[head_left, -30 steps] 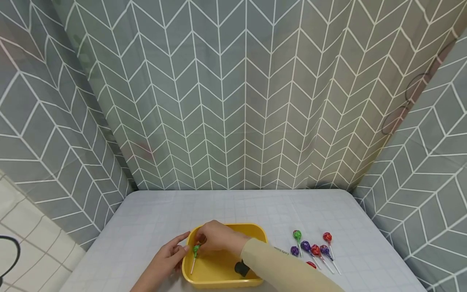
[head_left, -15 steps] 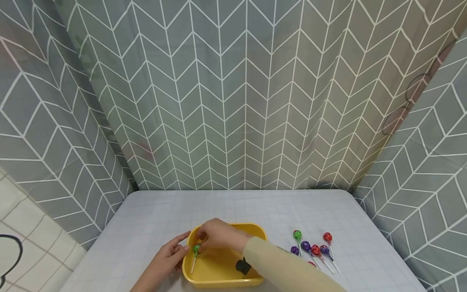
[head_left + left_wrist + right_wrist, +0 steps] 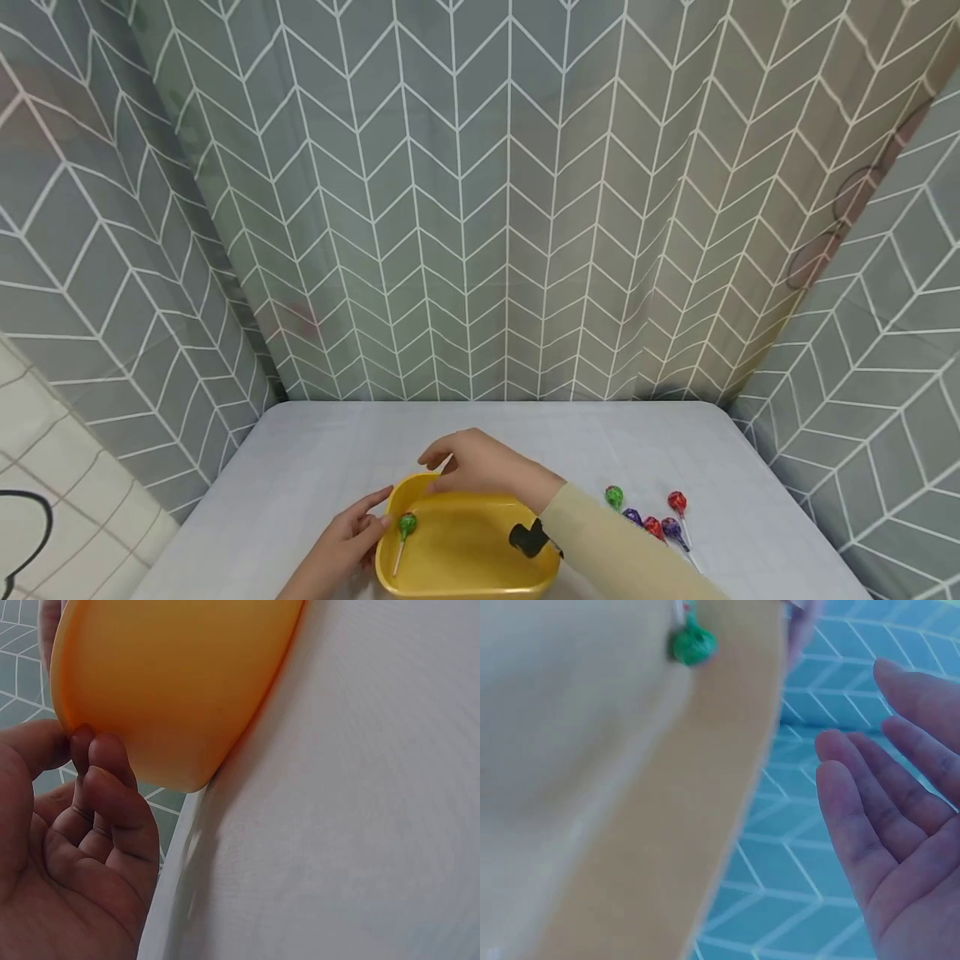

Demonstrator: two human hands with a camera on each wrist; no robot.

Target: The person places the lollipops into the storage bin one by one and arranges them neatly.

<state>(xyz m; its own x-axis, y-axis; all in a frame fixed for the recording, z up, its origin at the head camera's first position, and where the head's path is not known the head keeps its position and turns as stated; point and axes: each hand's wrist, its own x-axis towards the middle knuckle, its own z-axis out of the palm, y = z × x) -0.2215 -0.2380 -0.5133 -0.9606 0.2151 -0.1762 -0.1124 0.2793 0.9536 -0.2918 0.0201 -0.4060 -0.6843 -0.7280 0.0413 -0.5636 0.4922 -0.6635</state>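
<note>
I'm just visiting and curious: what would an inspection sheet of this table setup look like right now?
Surface: white table with a faint grid pattern.
Job's things: yellow tray near the front edge; green lollipop lying inside it at its left end; loose lollipops, green, purple and red, on the table to the tray's right.
Clutter: nothing seen.
Hands: left hand touches the tray's left rim with its fingertips; right hand hovers open over the tray's far rim, holding nothing.
Cables: nothing seen; a black wrist device sits at the right sleeve's cuff.
Surroundings: grey chevron curtain on three sides.
</note>
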